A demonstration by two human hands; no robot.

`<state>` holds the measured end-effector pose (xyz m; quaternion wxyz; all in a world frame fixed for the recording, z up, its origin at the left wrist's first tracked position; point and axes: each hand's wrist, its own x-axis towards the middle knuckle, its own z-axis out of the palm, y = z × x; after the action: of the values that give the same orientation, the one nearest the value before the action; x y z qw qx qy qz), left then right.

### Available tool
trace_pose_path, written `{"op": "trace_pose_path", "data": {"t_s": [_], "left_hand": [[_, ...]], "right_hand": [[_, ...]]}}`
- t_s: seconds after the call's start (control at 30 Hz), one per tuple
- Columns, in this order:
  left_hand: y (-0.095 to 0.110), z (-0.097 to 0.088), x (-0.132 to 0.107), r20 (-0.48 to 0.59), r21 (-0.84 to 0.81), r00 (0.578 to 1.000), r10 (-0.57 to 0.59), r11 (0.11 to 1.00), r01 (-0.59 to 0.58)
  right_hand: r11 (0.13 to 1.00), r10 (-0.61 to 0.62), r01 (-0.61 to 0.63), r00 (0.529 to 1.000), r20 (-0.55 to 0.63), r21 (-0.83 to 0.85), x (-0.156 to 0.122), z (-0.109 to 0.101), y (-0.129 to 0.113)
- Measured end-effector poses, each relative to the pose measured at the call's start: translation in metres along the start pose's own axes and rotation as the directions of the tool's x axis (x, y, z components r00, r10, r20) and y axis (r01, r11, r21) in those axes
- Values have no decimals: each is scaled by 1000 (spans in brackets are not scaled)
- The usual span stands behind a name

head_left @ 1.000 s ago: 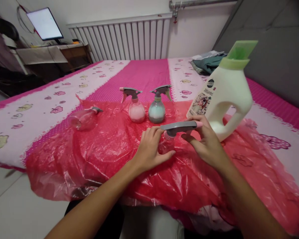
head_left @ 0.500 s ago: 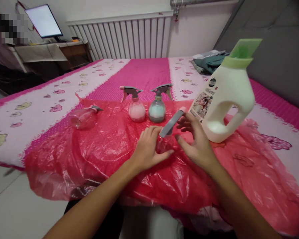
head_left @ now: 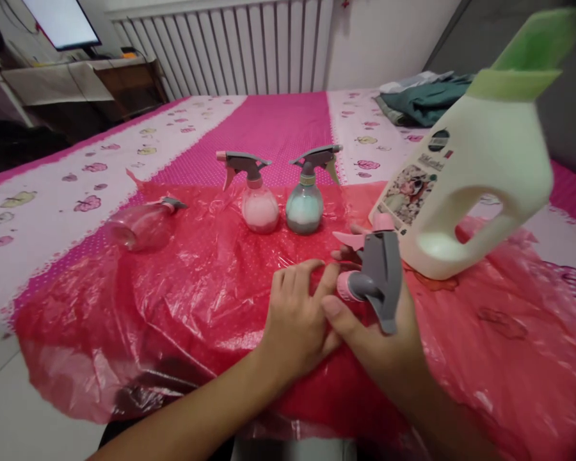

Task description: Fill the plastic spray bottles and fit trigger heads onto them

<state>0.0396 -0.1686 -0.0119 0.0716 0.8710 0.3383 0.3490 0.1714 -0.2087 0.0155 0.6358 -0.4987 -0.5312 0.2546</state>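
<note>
My right hand grips a grey spray trigger head with pink collar and pink nozzle, now off its bottle and tipped on its side. My left hand is curled around a small clear bottle that its fingers mostly hide, resting on the red plastic sheet. The two hands touch at the thumbs. Behind them stand a pink-filled spray bottle and a teal-filled spray bottle. A clear spray bottle lies on its side at the left.
A large white detergent jug with a green cap stands tilted at the right, close to my right hand. The sheet covers a pink bedspread. Folded clothes lie far back. A radiator and a monitor are behind.
The trigger head was on the small bottle a second ago, was turned, and is now lifted off in my right hand. The camera has moved closer and lower.
</note>
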Motion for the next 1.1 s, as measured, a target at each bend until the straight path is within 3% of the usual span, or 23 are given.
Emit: {"op": "trace_pose_path", "data": {"t_s": [0.23,0.37,0.47,0.6,0.8,0.9,1.0,1.03,1.1], "left_hand": [[-2,-5,4,-7,-47,1000,17,999,-17],[-10,-2,8,2,-61,998,61,996,-61],[-16,0,11,14,-89,993,114,990,-112],[-19,1,12,89,-161,993,78,985,-63],[-16,-1,9,65,-155,994,84,985,-73],[-15,-4,12,87,-204,996,22,979,-4],[-16,-5,13,50,-231,997,-64,970,74],[-15,-4,12,35,-214,995,-96,971,101],[-11,-2,9,20,-171,988,-155,973,156]], "right_hand": [[999,-34,24,975,221,46,13,-18,-6],[988,-66,18,945,320,151,18,-20,8],[963,-59,-55,912,405,264,24,-24,21],[923,-79,-116,875,477,366,30,-32,27],[928,-98,-127,824,558,350,33,-39,19],[953,-63,-93,870,489,288,30,-36,22],[988,-76,53,983,166,143,24,-27,25],[990,-116,110,991,61,92,21,-24,24],[979,-202,201,979,-33,-14,15,-16,18]]}}
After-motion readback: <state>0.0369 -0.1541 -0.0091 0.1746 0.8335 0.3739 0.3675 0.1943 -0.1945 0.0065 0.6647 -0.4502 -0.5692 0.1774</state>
